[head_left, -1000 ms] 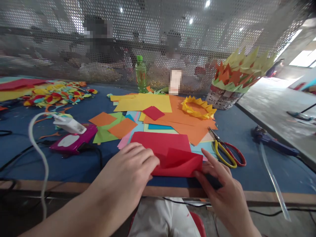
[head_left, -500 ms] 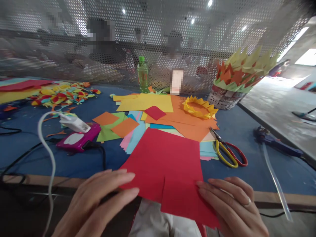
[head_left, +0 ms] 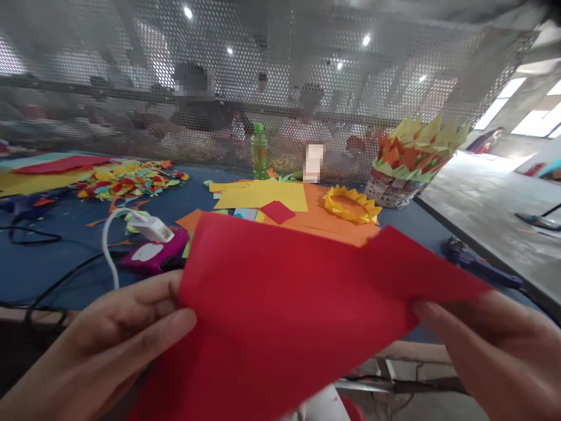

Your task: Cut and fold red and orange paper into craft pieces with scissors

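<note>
A large sheet of red paper point(head_left: 280, 304) is held up in front of me, above the table's near edge. My left hand point(head_left: 127, 333) pinches its left edge between thumb and fingers. On the other side my right hand point(head_left: 495, 345) grips the paper near a cut flap point(head_left: 421, 263) that sticks out to the right; its fingers are partly behind the paper. Beyond the sheet lie a small red paper square point(head_left: 277, 211), yellow sheets point(head_left: 263, 195) and orange paper point(head_left: 313, 202). The scissors are hidden by the red sheet.
A yellow folded-paper ring point(head_left: 352, 204) and a papered basket point(head_left: 392, 187) stand right of a green bottle point(head_left: 259, 152). At right lies a glue gun point(head_left: 482, 263). A purple power box point(head_left: 153, 251) with charger and cables lies left, near paper scraps point(head_left: 131, 178). Behind rises a perforated screen point(head_left: 280, 88).
The red sheet has risen off the table and turned, its cut piece swinging out to the right. Both hands now pinch it, and it covers the scissors. The view has shifted slightly.
</note>
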